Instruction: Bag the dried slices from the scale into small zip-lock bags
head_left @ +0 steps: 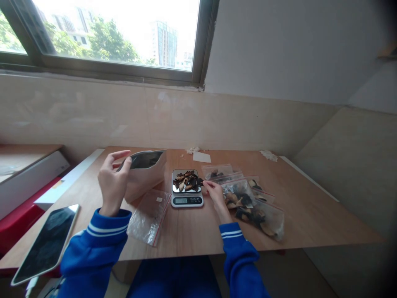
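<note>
Table [192, 231]: our wood-grained top, beneath a window [124, 35].
Dried pieces [187, 182]: brown and black, heaped on the plate of our scale [200, 202].
Right hand [217, 198]: our fingertips pinch a dark piece [200, 182] at the heap's right edge.
Left hand [113, 182]: our thumb and fingers hold the rim of the gaping pouch [145, 178], left of the scale.
Nearer us: a flat clear bag [145, 221].
Right side: filled bags [274, 215].
Far left: a tablet [46, 240].

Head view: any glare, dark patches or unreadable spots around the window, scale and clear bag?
Head view: the window washes out white up top; glare flecks the clear bag left of the scale; the scale's digits are too small to read; the picture's right edge fades dark.
</note>
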Demonstrator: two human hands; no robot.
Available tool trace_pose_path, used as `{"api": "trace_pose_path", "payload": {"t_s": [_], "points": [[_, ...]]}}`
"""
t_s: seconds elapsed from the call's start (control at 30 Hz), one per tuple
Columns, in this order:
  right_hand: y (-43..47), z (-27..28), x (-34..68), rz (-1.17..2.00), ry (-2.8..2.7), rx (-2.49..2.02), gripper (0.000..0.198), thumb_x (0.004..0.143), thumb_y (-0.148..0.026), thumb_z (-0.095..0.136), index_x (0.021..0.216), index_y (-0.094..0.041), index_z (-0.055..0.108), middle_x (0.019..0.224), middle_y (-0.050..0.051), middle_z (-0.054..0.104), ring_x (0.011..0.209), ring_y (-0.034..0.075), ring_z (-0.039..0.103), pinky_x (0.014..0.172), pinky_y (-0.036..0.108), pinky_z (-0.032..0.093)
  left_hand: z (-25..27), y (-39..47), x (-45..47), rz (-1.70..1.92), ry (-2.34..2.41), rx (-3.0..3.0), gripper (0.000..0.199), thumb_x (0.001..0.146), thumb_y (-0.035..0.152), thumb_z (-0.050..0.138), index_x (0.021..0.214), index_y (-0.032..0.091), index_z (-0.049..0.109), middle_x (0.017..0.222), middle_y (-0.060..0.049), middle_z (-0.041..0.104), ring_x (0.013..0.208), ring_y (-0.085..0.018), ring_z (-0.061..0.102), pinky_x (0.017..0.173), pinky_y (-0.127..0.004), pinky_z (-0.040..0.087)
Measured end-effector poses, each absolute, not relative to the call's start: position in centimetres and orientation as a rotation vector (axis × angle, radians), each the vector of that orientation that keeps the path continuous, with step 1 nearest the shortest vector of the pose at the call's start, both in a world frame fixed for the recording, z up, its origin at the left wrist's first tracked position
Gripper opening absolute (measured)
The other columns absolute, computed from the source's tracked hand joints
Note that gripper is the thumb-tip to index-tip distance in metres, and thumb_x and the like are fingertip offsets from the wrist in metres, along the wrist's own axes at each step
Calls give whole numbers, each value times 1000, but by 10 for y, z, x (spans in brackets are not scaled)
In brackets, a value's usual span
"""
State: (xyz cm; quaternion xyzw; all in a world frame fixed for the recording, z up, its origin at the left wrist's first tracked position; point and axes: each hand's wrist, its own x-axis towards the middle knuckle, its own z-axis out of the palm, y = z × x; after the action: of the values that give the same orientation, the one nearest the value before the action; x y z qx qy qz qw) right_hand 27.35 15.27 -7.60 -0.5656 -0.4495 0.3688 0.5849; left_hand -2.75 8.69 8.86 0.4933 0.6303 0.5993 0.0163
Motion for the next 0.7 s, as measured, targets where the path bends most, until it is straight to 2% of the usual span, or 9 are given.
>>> {"api": "trace_pose_path", "payload": {"t_s": [0.17,0.3,0.37,0.47,0.6,0.7], "points": [[163,-81,268,866,-1090,-1325,47,60,-55,73,77,-11,72,73,12,73,65,22,66,55,29,49,83,109,-48,2015,1934,1369,40,88,46,54,109,13,64,103,-4,68,90,-17,62,83,-33,49],[170,-80,265,827,-1171,-1325,39,59,-52,74,69,-14,71,70,10,73,69,23,66,66,33,51,72,119,-59,2073,1936,1273,42,97,44,36,105,11,62,101,0,64,98,-17,58,89,-35,45],[168,-79,265,819,-1210,-1315,38,62,-51,72,70,-14,71,73,10,73,72,23,66,70,34,51,64,120,-61,2095,1952,1186,47,99,45,29,101,12,62,100,-2,63,99,-18,57,91,-36,45],[153,-77,266,708,-1237,-1331,38,72,-51,64,80,-15,71,83,10,73,78,23,65,74,34,49,52,119,-62,2094,1919,1107,56,98,52,23,106,11,60,100,-3,62,101,-20,56,93,-36,44],[118,-80,265,483,-1305,-1336,35,86,-47,51,88,-15,67,89,9,69,79,20,61,74,32,48,40,117,-62,2088,1802,1052,63,96,59,16,100,12,58,89,-1,60,91,-16,58,83,-29,47],[94,-87,264,467,-1299,-1334,34,88,-46,50,89,-16,67,90,9,69,77,19,61,72,31,49,32,117,-63,2027,1765,1112,65,96,60,10,101,13,55,89,-3,60,88,-16,59,77,-29,48]]}}
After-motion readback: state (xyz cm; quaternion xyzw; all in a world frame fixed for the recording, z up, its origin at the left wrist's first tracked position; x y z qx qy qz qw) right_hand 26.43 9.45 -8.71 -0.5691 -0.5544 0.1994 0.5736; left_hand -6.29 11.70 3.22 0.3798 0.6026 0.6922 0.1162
